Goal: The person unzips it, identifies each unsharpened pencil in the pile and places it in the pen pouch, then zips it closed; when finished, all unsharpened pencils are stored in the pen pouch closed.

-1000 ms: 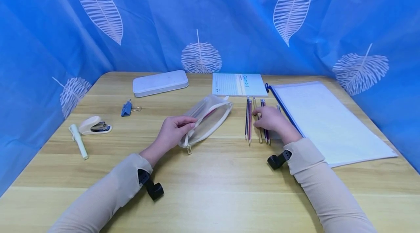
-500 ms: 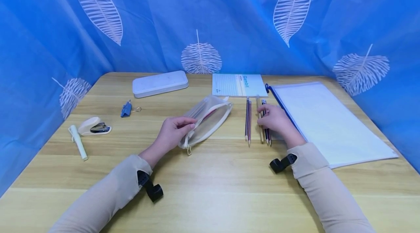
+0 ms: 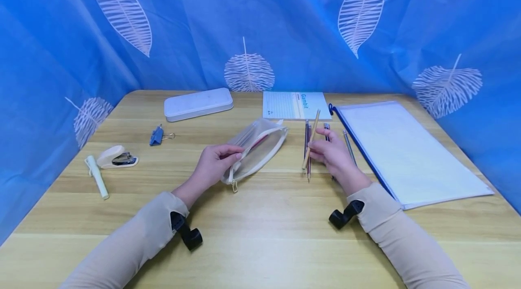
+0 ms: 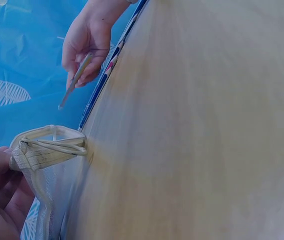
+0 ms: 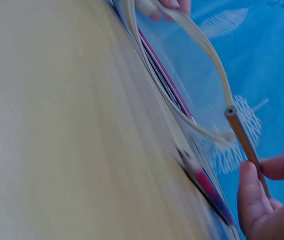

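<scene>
My left hand (image 3: 209, 167) pinches the near-left edge of a translucent zip pouch (image 3: 264, 155), whose mouth gapes to the right. A pink-red stick-like item (image 5: 164, 80) lies inside it, seen in the right wrist view. My right hand (image 3: 335, 158) holds a gold-brown pencil (image 3: 314, 128) between thumb and fingers, tilted and raised off the table. Below it lie two dark and reddish pencils (image 3: 307, 135) side by side. More dark pencils (image 3: 327, 127) are partly hidden under the right hand, and a blue-grey pencil (image 3: 349, 146) lies to its right.
A white-blue zip document folder (image 3: 411, 153) lies at the right, and a notebook (image 3: 285, 106) at the back. To the left are a white case (image 3: 199, 103), a blue binder clip (image 3: 156, 136), a white stapler (image 3: 116, 157) and a pale green pen (image 3: 97, 178).
My right hand has picked the gold-brown pencil up from among the others and tilted it, shifting slightly left toward the pouch. My left hand and the pouch have stayed in place.
</scene>
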Action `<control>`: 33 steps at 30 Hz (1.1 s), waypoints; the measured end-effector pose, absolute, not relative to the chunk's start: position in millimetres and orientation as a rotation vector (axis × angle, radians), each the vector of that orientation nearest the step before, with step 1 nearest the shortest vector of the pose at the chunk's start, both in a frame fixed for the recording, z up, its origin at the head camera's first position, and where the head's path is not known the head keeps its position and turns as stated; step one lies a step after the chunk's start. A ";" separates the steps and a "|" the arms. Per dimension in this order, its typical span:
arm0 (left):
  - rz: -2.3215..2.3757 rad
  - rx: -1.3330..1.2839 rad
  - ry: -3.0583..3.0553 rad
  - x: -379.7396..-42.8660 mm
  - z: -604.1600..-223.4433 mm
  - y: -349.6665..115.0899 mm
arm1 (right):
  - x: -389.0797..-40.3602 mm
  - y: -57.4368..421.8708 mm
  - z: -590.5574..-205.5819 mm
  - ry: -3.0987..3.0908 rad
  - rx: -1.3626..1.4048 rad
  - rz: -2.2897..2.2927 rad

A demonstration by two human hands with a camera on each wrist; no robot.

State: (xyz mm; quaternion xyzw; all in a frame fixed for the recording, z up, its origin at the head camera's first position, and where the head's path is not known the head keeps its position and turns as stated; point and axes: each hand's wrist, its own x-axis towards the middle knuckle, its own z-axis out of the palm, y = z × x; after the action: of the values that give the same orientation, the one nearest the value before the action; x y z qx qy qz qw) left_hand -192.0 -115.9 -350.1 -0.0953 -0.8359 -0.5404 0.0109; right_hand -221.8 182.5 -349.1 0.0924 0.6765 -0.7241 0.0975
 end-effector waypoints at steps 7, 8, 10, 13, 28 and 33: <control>-1.717 -0.286 -2.585 -191.5 -349.5 -114.4 | -213.0 147.6 -352.2 1.799 0.374 -2.265; -1.723 -0.283 -2.582 -191.4 -349.6 -114.1 | -212.3 142.7 -352.2 1.790 0.373 -2.273; -1.729 -0.275 -2.580 -191.2 -350.1 -113.7 | -210.9 133.3 -351.9 1.781 0.368 -2.288; -1.729 -0.274 -2.578 -191.4 -351.3 -112.5 | -209.0 119.7 -351.4 1.758 0.367 -2.320; -1.702 -0.314 -2.565 -192.7 -351.5 -107.0 | -206.7 64.3 -357.0 1.637 0.373 -2.432; -1.700 -0.301 -2.558 -192.5 -350.5 -105.3 | -205.1 56.2 -360.2 1.623 0.319 -2.373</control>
State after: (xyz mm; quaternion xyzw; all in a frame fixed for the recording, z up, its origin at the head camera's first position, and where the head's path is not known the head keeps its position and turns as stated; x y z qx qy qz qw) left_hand -192.5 -105.3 -350.5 -0.0976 -0.8286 -0.5506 0.0280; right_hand -205.1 56.2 -360.2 0.1093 0.5567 -0.8141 0.1243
